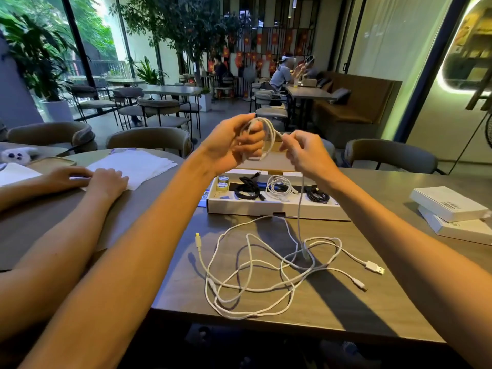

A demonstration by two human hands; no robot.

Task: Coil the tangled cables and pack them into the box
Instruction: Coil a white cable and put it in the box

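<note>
My left hand (pixel 234 145) is raised above the box and grips a partly wound coil of white cable (pixel 269 134). My right hand (pixel 303 153) pinches the same cable just right of the coil; its loose end hangs down past the box to the table. A tangle of white cables (pixel 255 272) lies on the grey table in front of me, with a USB plug (pixel 374 267) at its right. The open white box (pixel 266 206) behind it holds two black coils (pixel 247 191), a white coil (pixel 279 187) and another black coil (pixel 318 195).
Another person's hands (pixel 103 179) rest on white paper (pixel 133 163) at the left. Two stacked white boxes (pixel 450 206) sit at the table's right. Two small tape rolls (pixel 223 182) are in the box's left end. Chairs stand behind the table.
</note>
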